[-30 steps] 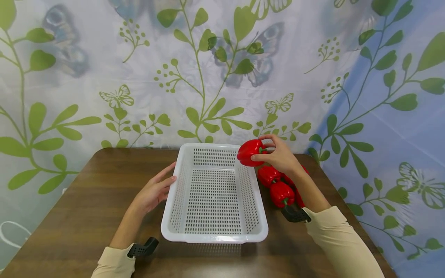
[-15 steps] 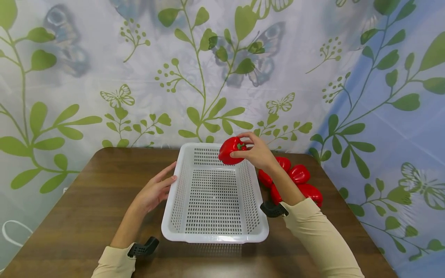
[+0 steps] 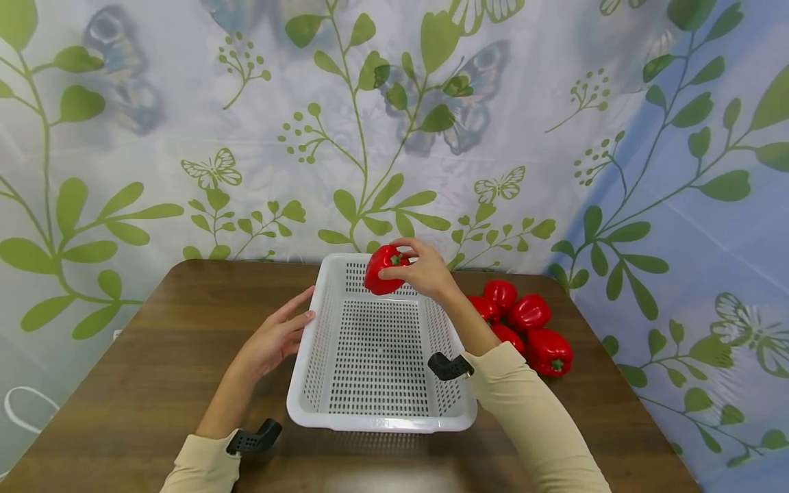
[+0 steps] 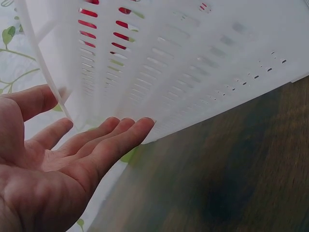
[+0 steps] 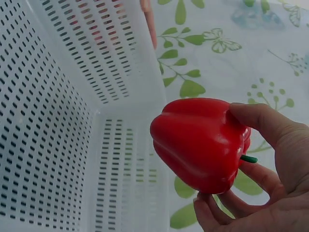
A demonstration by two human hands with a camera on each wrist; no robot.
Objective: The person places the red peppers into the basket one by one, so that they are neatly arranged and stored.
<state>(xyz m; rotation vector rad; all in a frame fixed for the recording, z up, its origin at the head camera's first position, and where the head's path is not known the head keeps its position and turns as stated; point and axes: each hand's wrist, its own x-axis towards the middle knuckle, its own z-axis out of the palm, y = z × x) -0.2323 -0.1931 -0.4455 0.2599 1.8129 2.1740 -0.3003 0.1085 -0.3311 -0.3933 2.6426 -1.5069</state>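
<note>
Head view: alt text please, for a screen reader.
A right hand holds a red pepper over the far end of an empty white basket on a brown table. The left hand rests open against the basket's left side; five more peppers lie to its right.

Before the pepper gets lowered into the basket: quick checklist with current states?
1. Grip: right hand holds the red pepper with fingers and thumb curled round it, green stem toward the palm. Ok.
2. Position: pepper is over the far end of the white basket, inside the rim line. Ok.
3. Landing spot: basket floor shows nothing lying in it. Ok.
4. Basket steadied: left hand lies with straight fingers against the left wall. Ok.
5. Remaining peppers: on the table right of the basket, apart from the right arm. Ok.
6. Height of the pepper above the basket floor: cannot tell.
</note>
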